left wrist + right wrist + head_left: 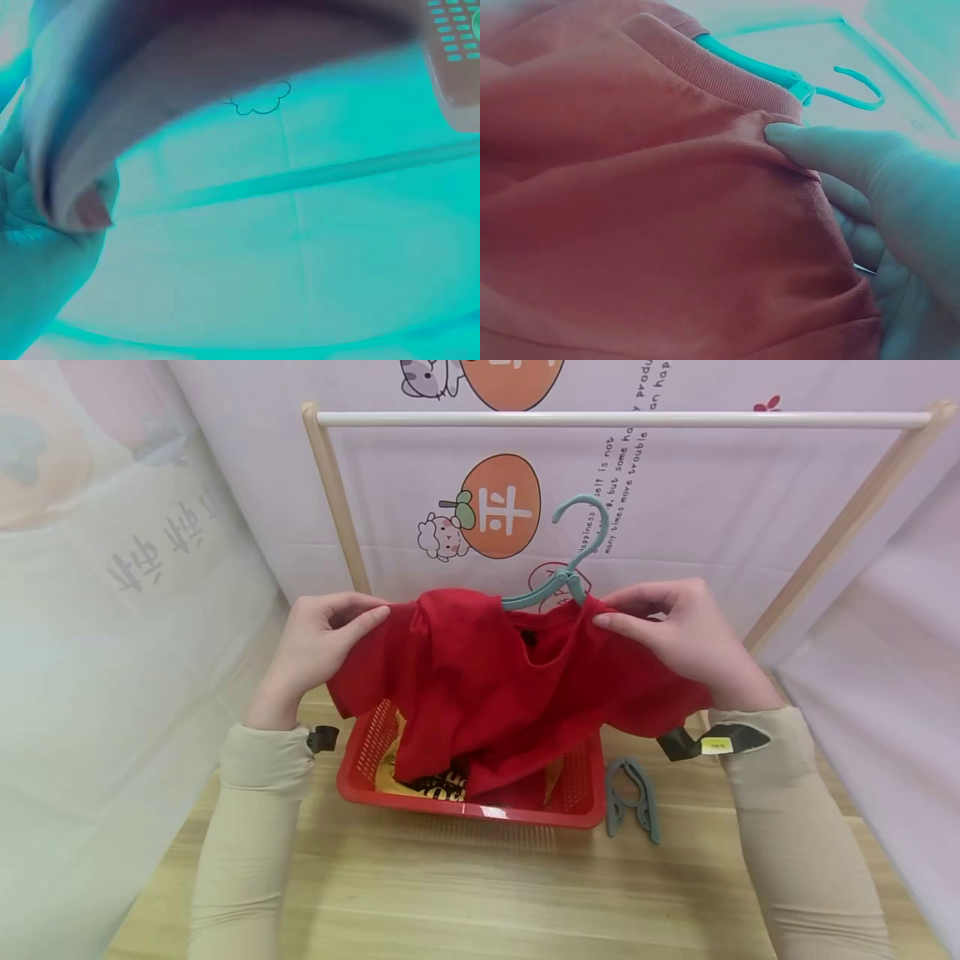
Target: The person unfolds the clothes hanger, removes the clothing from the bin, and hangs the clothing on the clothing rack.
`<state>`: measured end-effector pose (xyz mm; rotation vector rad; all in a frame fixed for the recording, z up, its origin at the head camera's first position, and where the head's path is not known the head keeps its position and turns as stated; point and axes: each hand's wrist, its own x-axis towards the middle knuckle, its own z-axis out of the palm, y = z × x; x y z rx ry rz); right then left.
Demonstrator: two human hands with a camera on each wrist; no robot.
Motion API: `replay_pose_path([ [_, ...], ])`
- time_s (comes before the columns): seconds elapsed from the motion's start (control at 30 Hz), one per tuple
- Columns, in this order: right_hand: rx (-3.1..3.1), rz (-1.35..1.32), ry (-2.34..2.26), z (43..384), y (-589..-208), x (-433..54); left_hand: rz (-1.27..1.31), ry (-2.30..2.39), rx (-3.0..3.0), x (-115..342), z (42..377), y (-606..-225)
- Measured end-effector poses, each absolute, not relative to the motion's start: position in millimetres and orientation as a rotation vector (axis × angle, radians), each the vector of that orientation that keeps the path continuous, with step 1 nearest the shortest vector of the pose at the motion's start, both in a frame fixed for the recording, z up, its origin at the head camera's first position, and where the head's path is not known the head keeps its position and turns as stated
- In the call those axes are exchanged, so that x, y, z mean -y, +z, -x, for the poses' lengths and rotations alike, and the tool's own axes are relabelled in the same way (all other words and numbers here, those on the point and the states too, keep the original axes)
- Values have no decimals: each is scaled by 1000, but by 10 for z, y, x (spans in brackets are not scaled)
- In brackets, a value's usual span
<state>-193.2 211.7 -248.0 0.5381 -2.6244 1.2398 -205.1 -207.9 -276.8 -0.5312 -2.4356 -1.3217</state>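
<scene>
two beige sleeves (247, 852) (802, 843), two hands (318, 639) (686, 631) on one red shirt (487, 685), two hangers (558, 581) (645, 802)

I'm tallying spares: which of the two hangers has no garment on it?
The loose hanger lying right of the red basket; the other hanger is inside the red shirt, its hook rising above the collar.
</scene>
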Motion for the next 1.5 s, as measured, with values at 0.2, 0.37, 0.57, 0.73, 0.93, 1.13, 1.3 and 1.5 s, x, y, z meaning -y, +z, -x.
replay_pose_path([
  [0.2,2631,-530,1228,1919,-2481,-2145,511,-1331,2334,2103,2043,-2784],
  [0.37,2636,-497,1229,1904,-2485,-2211,395,-1333,2250,2184,2066,-2815],
  [0.57,2610,-434,1295,1908,-2473,-2330,184,-1327,2222,2330,2099,-2840],
  [0.73,2578,-430,1314,1913,-2460,-2368,68,-1289,2220,2322,2123,-2823],
  [0.93,2614,-433,1304,1886,-2455,-2303,318,-1204,2258,2064,2048,-2743],
  [1.13,2626,-484,1275,1880,-2478,-2227,646,-1091,2323,1760,2010,-2694],
  [1.3,2645,-497,1263,1883,-2499,-2209,703,-1059,2274,1675,2017,-2708],
  [1.5,2683,-516,1225,1881,-2508,-2115,783,-1020,2259,1534,2044,-2700],
])
